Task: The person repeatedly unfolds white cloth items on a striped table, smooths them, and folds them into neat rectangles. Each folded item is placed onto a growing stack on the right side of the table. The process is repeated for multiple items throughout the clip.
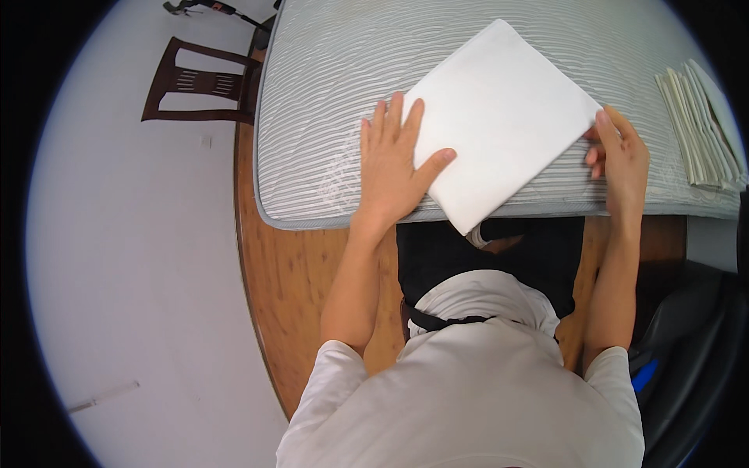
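A folded white sheet, cloth or paper, lies turned cornerwise on a striped mattress. Its near corner juts past the mattress edge above my lap. My left hand rests flat along the sheet's left edge, fingers spread and thumb on top. At the sheet's right corner, my right hand has the thumb and forefinger on the corner. The other fingers of that hand are curled, partly hidden below it.
To the right on the mattress is a stack of folded white and cream sheets. A dark wooden chair stands beyond the left edge. A black padded seat with a blue item is at lower right. A white wall runs along the left.
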{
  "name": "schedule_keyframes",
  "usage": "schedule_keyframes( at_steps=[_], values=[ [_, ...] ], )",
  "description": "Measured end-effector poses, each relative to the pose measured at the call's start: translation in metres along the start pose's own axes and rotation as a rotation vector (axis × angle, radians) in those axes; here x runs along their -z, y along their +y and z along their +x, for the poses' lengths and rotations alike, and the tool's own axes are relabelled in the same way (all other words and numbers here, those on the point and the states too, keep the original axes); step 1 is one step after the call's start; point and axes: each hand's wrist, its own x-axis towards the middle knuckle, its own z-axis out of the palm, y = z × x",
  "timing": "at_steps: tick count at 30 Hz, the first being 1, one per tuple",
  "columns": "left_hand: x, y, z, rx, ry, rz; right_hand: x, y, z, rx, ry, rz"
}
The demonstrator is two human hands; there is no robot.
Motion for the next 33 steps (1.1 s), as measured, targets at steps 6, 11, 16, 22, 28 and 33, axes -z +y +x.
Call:
schedule_keyframes(
  at_steps=[6,11,16,22,28,33],
  values=[
    [0.010,-0.030,0.003,0.187,0.245,-0.207,-0.004,0.040,-0.132,-0.245,-0.368,0.382],
    [0.036,-0.043,0.009,0.509,0.118,-0.668,-0.027,0.053,-0.178,-0.451,-0.597,0.542],
    [0.042,-0.041,0.011,0.506,0.088,-0.740,-0.034,0.045,-0.172,-0.385,-0.614,0.549],
    [0.047,-0.043,0.016,0.523,0.043,-0.735,-0.045,0.040,-0.172,-0.422,-0.664,0.584],
    [0.051,-0.042,0.028,0.552,-0.089,-0.755,-0.069,0.038,-0.170,-0.444,-0.611,0.473],
    [0.046,-0.043,0.029,0.506,-0.029,-0.717,-0.084,0.039,-0.177,-0.440,-0.450,0.495]
  ],
)
